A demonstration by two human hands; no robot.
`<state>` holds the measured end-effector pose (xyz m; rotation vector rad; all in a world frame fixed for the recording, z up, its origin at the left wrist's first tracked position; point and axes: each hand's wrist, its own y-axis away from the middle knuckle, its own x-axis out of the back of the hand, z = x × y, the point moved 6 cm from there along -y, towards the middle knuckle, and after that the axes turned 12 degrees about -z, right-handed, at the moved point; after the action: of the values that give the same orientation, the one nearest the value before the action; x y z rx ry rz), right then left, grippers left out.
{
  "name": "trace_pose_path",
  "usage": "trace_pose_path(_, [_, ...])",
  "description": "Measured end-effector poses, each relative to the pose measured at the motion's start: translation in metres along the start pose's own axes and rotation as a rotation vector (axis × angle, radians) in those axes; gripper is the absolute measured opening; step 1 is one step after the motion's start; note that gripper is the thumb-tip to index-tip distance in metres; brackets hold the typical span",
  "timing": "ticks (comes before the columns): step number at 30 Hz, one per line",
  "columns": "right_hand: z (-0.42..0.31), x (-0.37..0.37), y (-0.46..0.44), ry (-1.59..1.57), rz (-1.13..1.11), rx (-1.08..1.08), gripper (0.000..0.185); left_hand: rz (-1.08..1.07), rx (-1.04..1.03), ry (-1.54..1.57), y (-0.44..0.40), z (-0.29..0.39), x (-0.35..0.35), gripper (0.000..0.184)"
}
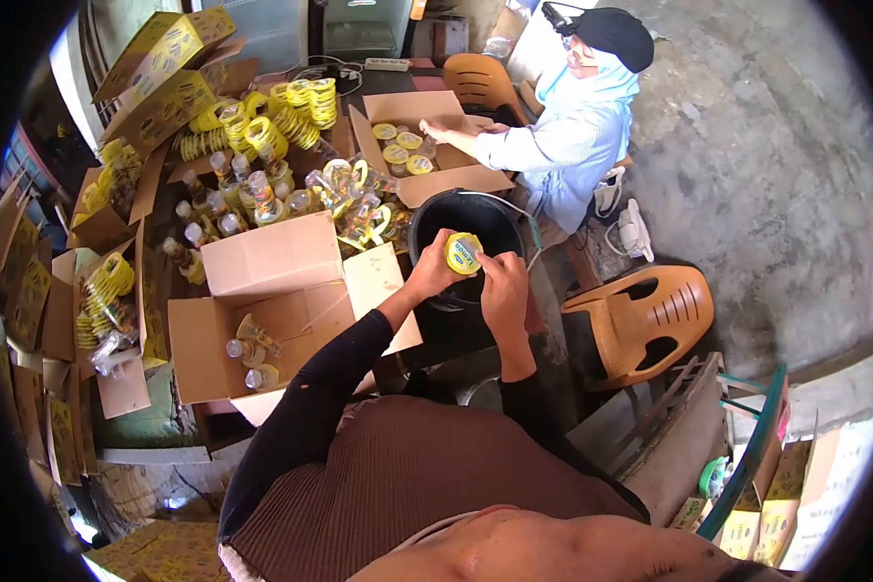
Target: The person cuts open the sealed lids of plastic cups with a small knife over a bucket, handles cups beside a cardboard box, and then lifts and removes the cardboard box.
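Note:
My left hand is closed around a round yellow-labelled pack, its printed face turned up toward me. Whatever body lies under that face is hidden. The fingers of my right hand are bent, with thumb and forefinger at the pack's right edge. Both hands are over the near rim of a black bucket. Left of my forearm, an open cardboard box holds several clear bottles with yellow wrapping, lying on their sides.
A co-worker reaches into another box of yellow-topped packs. Bottles and stacked yellow rings crowd the table at left. An orange chair stands at right on the concrete floor.

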<state>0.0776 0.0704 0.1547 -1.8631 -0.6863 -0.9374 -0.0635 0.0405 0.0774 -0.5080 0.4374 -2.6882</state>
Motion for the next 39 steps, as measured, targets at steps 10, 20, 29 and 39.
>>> trace_pose_path(10, [0.032, -0.036, 0.008, 0.114, -0.108, -0.09, 0.028, -0.129, 0.169, -0.078, -0.003, -0.055, -0.031, 0.074])
trace_pose_path(20, [0.031, -0.044, -0.009, 0.134, -0.137, -0.095, 0.024, -0.087, 0.19, -0.065, -0.005, -0.067, -0.029, 0.073])
trace_pose_path(29, [0.036, -0.062, -0.003, 0.241, -0.263, -0.131, 0.023, -0.098, 0.216, -0.039, -0.005, -0.066, -0.03, 0.072])
trace_pose_path(39, [0.05, -0.008, -0.002, 0.2, -0.157, -0.193, 0.022, -0.129, 0.188, -0.037, -0.006, -0.059, -0.026, 0.069])
